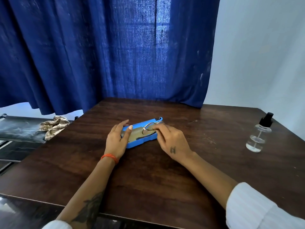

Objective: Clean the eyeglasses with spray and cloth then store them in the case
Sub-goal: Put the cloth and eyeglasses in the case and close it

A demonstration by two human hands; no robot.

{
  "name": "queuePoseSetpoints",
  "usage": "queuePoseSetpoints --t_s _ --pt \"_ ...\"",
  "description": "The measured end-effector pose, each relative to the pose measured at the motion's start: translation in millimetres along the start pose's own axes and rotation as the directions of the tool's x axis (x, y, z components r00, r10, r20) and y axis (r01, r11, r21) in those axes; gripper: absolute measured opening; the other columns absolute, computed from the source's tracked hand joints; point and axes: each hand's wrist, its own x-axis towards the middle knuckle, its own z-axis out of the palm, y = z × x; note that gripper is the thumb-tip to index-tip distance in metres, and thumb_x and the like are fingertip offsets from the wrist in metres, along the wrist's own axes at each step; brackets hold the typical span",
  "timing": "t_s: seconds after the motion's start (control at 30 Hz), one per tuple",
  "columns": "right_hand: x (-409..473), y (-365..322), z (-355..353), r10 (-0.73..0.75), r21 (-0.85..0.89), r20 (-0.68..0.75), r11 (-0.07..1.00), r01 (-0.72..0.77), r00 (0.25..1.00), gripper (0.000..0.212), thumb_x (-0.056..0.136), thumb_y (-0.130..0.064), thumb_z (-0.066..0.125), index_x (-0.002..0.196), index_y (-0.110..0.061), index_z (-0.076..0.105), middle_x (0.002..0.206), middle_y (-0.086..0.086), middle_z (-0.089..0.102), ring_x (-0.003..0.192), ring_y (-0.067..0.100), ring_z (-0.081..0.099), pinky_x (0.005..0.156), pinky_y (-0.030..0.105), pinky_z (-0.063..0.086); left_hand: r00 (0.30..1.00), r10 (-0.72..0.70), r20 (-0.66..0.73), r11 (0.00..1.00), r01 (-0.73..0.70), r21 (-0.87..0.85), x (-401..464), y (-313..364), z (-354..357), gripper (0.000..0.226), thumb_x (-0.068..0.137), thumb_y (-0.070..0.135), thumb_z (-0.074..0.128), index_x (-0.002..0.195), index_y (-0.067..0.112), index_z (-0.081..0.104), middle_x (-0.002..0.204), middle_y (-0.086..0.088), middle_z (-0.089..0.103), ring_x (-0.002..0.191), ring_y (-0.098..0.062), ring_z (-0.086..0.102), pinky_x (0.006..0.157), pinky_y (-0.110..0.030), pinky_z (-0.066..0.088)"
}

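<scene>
Open blue eyeglass case (142,140) lying at the centre of a dark wooden table (148,179). Left hand (116,140) clasps the case's left end, thumb over the rim. Right hand (171,142) pinches the gold wire-framed eyeglasses (149,128) at the case's right end, the frame partly inside the tray. Clear spray bottle (259,134) with black nozzle stands well apart, near the table's right edge. Checked cloth (54,126) lies off the table, at left.
</scene>
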Motion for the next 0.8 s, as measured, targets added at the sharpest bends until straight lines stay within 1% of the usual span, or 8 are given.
queuePoseSetpoints --t_s 0.07,0.13,0.27,0.37,0.43,0.53,0.63,0.8 --pt "-1.2 -3.4 -3.8 0.124 0.147 -0.032 0.982 -0.118 0.992 0.021 0.077 0.003 0.063 0.094 -0.007 0.065 0.088 0.005 0.07 0.075 0.017 0.066 0.069 0.03 0.056 1.0 0.0 -0.003 1.0 0.0 0.005 0.1 -0.1 0.2 0.039 0.093 0.036 0.046 0.128 0.018 0.051 0.122 -0.004 0.057 0.11 -0.007 0.044 0.097 -0.026 0.034" --pt "-1.1 -5.4 -6.8 0.186 0.254 -0.049 0.953 -0.168 0.981 0.019 0.074 0.003 0.067 0.09 -0.007 0.067 0.089 0.004 0.07 0.078 0.011 0.066 0.074 0.026 0.056 1.0 -0.004 -0.004 1.0 0.004 0.006 0.5 -0.6 0.4 0.039 0.093 0.036 0.046 0.128 0.018 0.051 0.122 -0.004 0.056 0.109 -0.006 0.043 0.096 -0.025 0.034" --pt "1.1 -5.4 -11.1 0.311 0.37 -0.114 0.895 -0.251 0.943 0.003 0.079 -0.009 0.07 0.08 -0.012 0.069 0.078 -0.001 0.07 0.072 0.006 0.065 0.067 0.022 0.055 1.0 -0.01 0.002 1.0 0.01 0.003 1.1 -1.1 0.6 0.039 0.093 0.037 0.046 0.127 0.019 0.052 0.124 -0.005 0.056 0.111 -0.008 0.044 0.097 -0.024 0.033" --pt "2.1 -1.8 -11.1 0.404 0.414 -0.089 0.846 -0.336 0.91 0.008 0.082 -0.008 0.066 0.079 -0.015 0.065 0.077 -0.006 0.067 0.07 0.007 0.064 0.064 0.013 0.051 1.0 -0.014 0.007 1.0 0.014 0.005 0.5 -0.8 0.1 0.04 0.093 0.037 0.045 0.127 0.019 0.052 0.125 -0.005 0.055 0.112 -0.008 0.043 0.097 -0.023 0.032" --pt "-1.0 -1.3 -7.8 0.386 0.411 -0.03 0.846 -0.34 0.922 0.01 0.084 -0.004 0.063 0.079 -0.013 0.064 0.076 -0.005 0.065 0.069 0.006 0.065 0.065 0.012 0.051 1.0 -0.009 0.007 1.0 0.009 0.009 0.3 -0.4 0.0 0.039 0.093 0.037 0.046 0.126 0.018 0.053 0.125 -0.006 0.055 0.114 -0.01 0.045 0.097 -0.023 0.032" --pt "-10.2 -6.3 1.2 0.299 0.347 0.104 0.883 -0.316 0.949 0.007 0.083 -0.002 0.063 0.079 -0.008 0.062 0.077 -0.001 0.065 0.071 0.01 0.063 0.07 0.029 0.054 1.0 -0.015 0.01 1.0 0.015 0.017 0.6 1.1 0.0 0.039 0.093 0.037 0.045 0.126 0.017 0.053 0.125 -0.007 0.055 0.116 -0.016 0.047 0.097 -0.024 0.033" --pt "-16.2 -11.0 7.7 0.146 0.272 0.227 0.94 -0.206 0.963 0.003 0.084 -0.006 0.062 0.082 -0.008 0.064 0.082 0.002 0.067 0.077 0.009 0.059 0.073 0.026 0.05 1.0 -0.014 0.01 0.999 0.013 0.029 0.2 1.6 0.4 0.039 0.093 0.036 0.046 0.125 0.017 0.053 0.125 -0.007 0.055 0.116 -0.016 0.048 0.096 -0.024 0.033" --pt "-12.5 -12.1 0.0 0.102 0.23 0.298 0.957 -0.175 0.949 0.008 0.086 -0.008 0.061 0.089 -0.008 0.069 0.089 0.004 0.07 0.084 0.014 0.063 0.079 0.032 0.052 1.0 -0.02 0.008 1.0 0.02 0.015 0.1 1.1 0.9 0.038 0.093 0.035 0.047 0.125 0.015 0.054 0.125 -0.008 0.056 0.117 -0.017 0.048 0.096 -0.024 0.033"
